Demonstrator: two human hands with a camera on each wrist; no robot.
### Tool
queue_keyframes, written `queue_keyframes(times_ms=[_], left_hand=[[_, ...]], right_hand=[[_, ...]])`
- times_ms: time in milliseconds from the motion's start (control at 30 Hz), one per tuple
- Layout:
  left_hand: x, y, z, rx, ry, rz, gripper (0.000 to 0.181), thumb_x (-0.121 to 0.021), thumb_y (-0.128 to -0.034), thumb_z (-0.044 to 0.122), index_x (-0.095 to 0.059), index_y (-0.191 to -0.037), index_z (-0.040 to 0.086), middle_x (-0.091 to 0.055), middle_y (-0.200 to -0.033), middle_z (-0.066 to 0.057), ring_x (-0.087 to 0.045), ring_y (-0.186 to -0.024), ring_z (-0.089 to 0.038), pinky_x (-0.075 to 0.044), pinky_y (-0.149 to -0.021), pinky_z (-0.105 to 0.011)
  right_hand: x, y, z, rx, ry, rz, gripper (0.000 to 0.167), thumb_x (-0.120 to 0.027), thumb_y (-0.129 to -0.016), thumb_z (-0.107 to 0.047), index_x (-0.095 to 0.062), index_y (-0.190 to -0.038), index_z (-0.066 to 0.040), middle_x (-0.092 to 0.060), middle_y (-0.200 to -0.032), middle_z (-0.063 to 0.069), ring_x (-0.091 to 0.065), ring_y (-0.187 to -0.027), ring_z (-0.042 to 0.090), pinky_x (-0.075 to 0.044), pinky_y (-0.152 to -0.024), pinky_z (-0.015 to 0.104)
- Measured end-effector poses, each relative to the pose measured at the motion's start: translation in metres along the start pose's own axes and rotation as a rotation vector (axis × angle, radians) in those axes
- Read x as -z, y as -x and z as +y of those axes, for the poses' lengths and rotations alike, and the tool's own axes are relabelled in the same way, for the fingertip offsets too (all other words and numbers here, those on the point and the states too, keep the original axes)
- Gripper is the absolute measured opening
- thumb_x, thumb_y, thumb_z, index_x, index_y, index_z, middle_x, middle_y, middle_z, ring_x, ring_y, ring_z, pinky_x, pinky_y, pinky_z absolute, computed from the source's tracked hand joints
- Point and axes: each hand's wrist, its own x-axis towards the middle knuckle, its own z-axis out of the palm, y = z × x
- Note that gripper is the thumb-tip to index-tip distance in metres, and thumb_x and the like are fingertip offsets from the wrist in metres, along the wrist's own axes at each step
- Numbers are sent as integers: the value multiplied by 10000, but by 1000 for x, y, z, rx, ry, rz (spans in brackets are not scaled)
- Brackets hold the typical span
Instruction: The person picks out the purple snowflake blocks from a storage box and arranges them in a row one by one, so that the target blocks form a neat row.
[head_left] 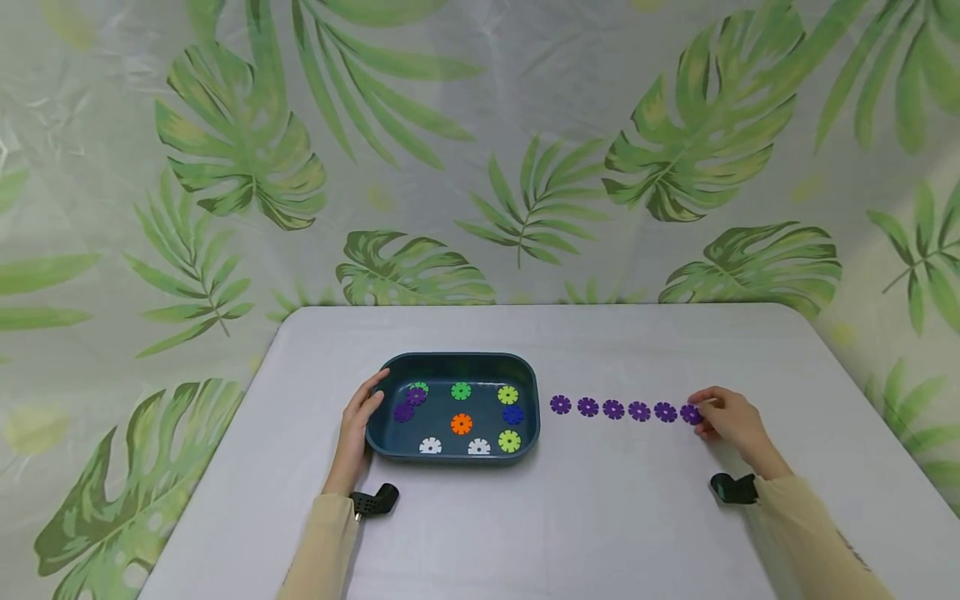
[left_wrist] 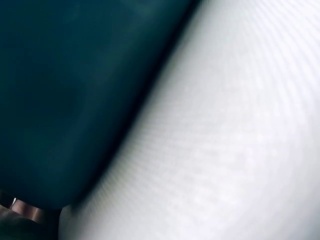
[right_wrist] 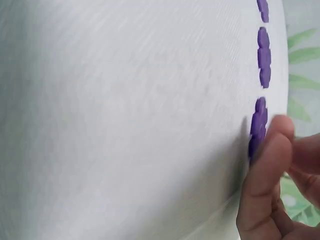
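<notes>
A dark teal tray (head_left: 453, 458) stands on the table, and my left hand (head_left: 356, 427) holds its left end, with fingertips at the rim. In the left wrist view the tray's outer wall (left_wrist: 85, 100) fills the upper left; little of the hand shows there. To the tray's right runs a row of purple slotted flower-shaped discs (head_left: 613, 409), spaced apart. My right hand (head_left: 735, 423) pinches the rightmost purple disc (head_left: 689, 414) between thumb and fingers at the row's end. In the right wrist view that disc (right_wrist: 258, 125) appears edge-on beside the fingertips, low against the cloth.
Inside the tray lie loose discs: purple (head_left: 403, 412), green (head_left: 461, 391), yellow-green (head_left: 509, 441), blue (head_left: 513, 414), orange (head_left: 461, 424) and white (head_left: 431, 446). A white cloth covers the table (head_left: 585, 517). Behind it hangs a leaf-patterned curtain (head_left: 450, 167).
</notes>
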Motion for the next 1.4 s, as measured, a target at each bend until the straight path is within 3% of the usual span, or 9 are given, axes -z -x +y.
queue_keyframes(times_ms=[167,400,567,900,1067,1200,1400], left_hand=[[5,-5,-16,-13,26,9,400,-455,-1024,202,-472,-1413,115,-374,-1486,16,-226,-1390,-97,-140,-1133,-323],[4,-7,-20,-39,30,16,398,-483,-1011,242,-500,-1392,127,-398,-1466,29,-255,-1375,-94,-152,-1130,-334],[4,-7,-21,-37,23,32,389,-485,-1010,241,-511,-1383,135,-397,-1468,25,-250,-1382,-110,-143,-1134,-360],[6,-8,-19,-16,28,15,392,-451,-1023,184,-484,-1405,102,-361,-1497,-5,-203,-1403,-131,-116,-1138,-358],[6,-8,-19,-12,23,13,391,-450,-1024,183,-484,-1405,104,-364,-1493,7,-204,-1399,-118,-121,-1136,-347],[5,-8,-19,-19,6,23,387,-464,-1019,215,-500,-1393,123,-387,-1474,28,-228,-1385,-96,-141,-1130,-333],[3,-7,-19,-27,16,21,392,-471,-1015,236,-501,-1389,125,-394,-1468,16,-263,-1372,-105,-165,-1126,-342]], right_hand=[[-8,-1,-23,29,-20,1,321,-416,-963,-70,-508,-1208,117,-579,-907,174,-555,-637,146,-501,-568,265],[-37,-6,-78,122,-261,-185,362,-455,-1012,-140,-475,-1267,117,-539,-1035,225,-548,-703,165,-515,-660,322],[-72,-12,-124,170,-338,-317,356,-474,-1007,-163,-502,-1259,86,-517,-1135,265,-555,-797,227,-503,-742,340],[-157,-22,-206,180,-443,-552,318,-522,-980,-146,-549,-1238,37,-567,-1178,227,-578,-775,217,-504,-719,306],[-197,-28,-229,110,-481,-629,325,-527,-977,-117,-547,-1255,50,-554,-1235,242,-601,-769,211,-513,-726,314],[-222,-34,-241,69,-479,-646,327,-508,-980,-96,-545,-1273,46,-539,-1262,236,-604,-755,185,-513,-692,284],[-246,-43,-251,45,-434,-657,328,-500,-971,-72,-542,-1283,18,-533,-1265,201,-634,-831,239,-529,-804,380]])
